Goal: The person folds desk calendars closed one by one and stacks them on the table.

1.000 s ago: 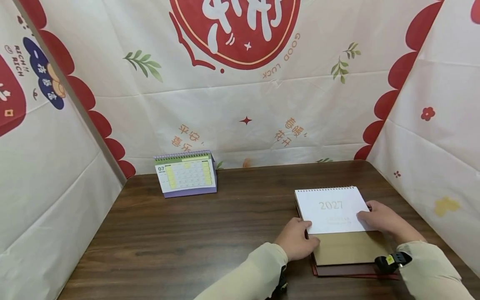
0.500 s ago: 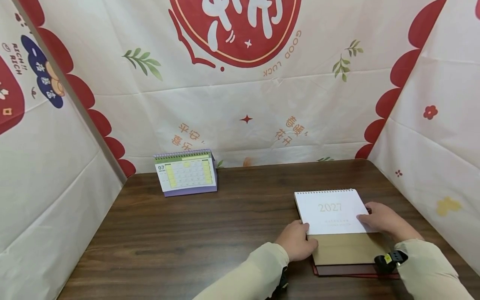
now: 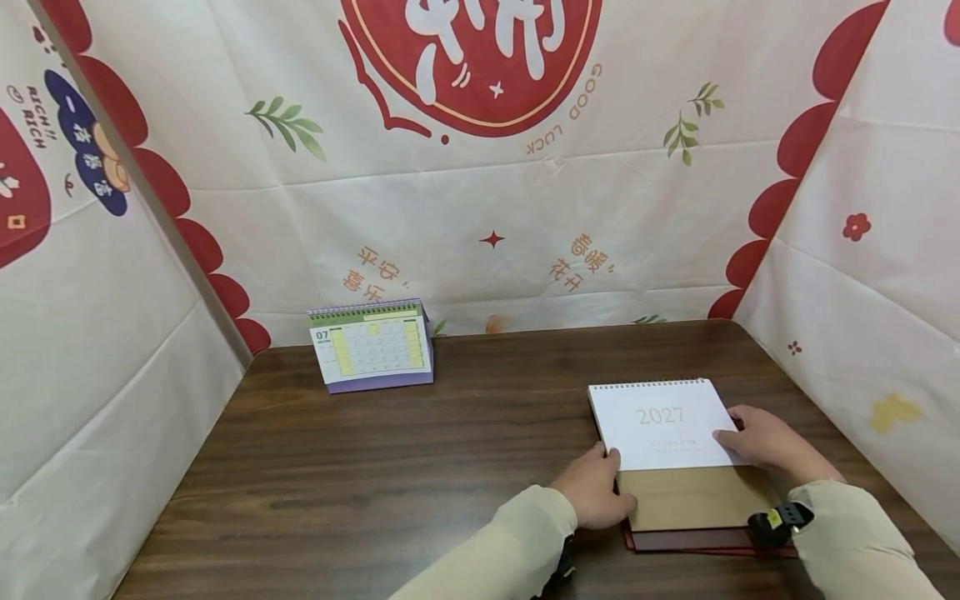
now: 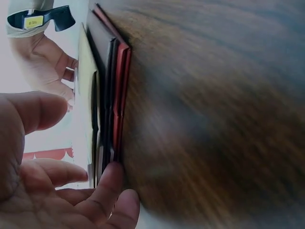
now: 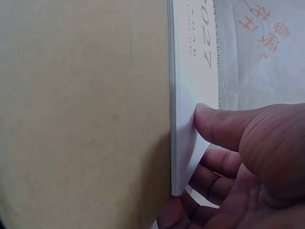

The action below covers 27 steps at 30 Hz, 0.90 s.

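A spiral-bound white desk calendar (image 3: pixel 663 425) marked 2027 lies on the right side of the table, its tan backing board (image 3: pixel 697 500) showing below the pages. Beneath it are a dark brown cover (image 4: pixel 106 47) and a red cover (image 4: pixel 123 71), stacked flat. My left hand (image 3: pixel 595 490) is at the stack's left side, fingertips against the edges. In the left wrist view its thumb stands apart from the stack. My right hand (image 3: pixel 768 442) pinches the calendar's right edge, thumb (image 5: pixel 217 126) on the white page and fingers curled around the side, partly hidden.
Another desk calendar (image 3: pixel 375 350), green and purple with a 07 page, stands upright at the table's back left. Printed white cloth (image 3: pixel 480 200) hangs behind the brown wood table (image 3: pixel 420 483) and along both sides.
The white calendar's top edge has come slightly lower, toward me, and its pages lie a little further down over the tan board. Both hands keep nearly the same places.
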Motion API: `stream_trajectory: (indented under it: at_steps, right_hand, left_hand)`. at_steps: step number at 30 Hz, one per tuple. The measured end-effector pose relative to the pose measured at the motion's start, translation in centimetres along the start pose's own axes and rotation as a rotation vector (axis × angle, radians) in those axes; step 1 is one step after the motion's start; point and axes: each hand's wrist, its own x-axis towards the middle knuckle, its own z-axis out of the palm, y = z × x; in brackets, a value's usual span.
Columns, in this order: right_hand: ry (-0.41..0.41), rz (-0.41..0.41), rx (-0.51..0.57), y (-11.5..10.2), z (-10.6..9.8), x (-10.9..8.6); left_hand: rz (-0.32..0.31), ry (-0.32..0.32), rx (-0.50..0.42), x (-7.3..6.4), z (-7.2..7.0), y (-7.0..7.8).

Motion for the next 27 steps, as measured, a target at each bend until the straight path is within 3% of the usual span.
stream_trajectory:
  at_steps: [6, 11, 16, 21, 24, 27]
  right_hand:
    - [0.008, 0.003, 0.016, 0.4, 0.1, 0.2]
    - [0.022, 0.000, 0.008, 0.7, 0.4, -0.3]
    - [0.092, -0.044, -0.024, 0.1, -0.2, -1.4]
    - [0.263, -0.175, -0.059, -3.3, -0.2, -2.2]
    - [0.330, -0.250, -0.077, -6.2, 0.8, -2.4]
    - [0.360, -0.327, -0.103, -8.8, 2.0, -2.5]
  left_hand:
    - [0.026, -0.041, -0.044, -0.1, -0.1, -0.6]
    - [0.128, -0.062, -0.054, -1.2, -1.6, -2.3]
    - [0.160, 0.021, -0.011, -3.8, -4.0, -5.5]
    - [0.091, 0.150, -0.027, -6.5, -6.7, -9.2]
    - [0.058, 0.164, 0.017, -7.9, -7.7, -10.8]
    - [0.054, 0.156, 0.133, -8.9, -8.1, -11.9]
